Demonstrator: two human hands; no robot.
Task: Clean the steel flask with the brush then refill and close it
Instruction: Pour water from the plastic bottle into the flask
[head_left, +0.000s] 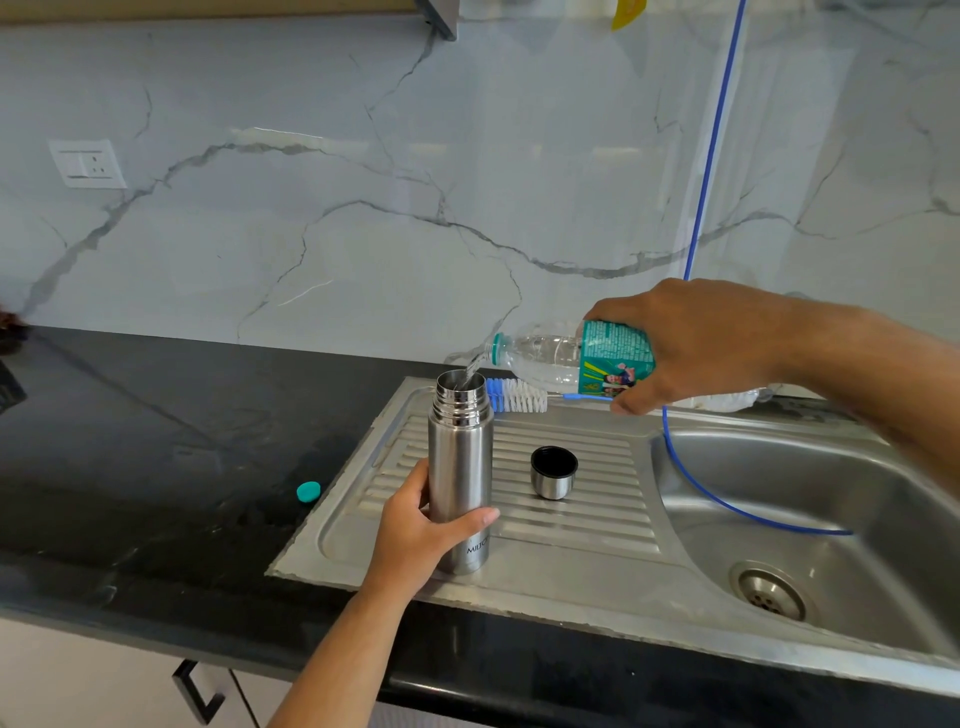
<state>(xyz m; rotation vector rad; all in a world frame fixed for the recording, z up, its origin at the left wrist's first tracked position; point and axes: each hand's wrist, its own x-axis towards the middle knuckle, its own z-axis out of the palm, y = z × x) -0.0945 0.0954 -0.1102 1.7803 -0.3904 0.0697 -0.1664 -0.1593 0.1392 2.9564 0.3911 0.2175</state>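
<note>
Flask: tall brushed-steel flask (460, 467), uncapped, upright on ribbed steel drainboard (576, 514).
Handling: stiff, smooth, likely slippery when wet, heavier as filled; best gripped mid-body.
Left hand (421, 530): wrapped round flask.
Right hand (696, 343): gripping clear plastic bottle (566, 358), tilted, pouring.
Nearby: steel cap (554, 473); blue-white brush (517, 396).

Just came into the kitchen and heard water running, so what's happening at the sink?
A person is refilling an open steel flask that stands upright on the ribbed steel drainboard. The left hand grips the flask, while the right hand tips a clear plastic water bottle with a teal label so water streams into its mouth. The flask's steel cap sits beside it, and the blue-and-white bottle brush lies behind.
</note>
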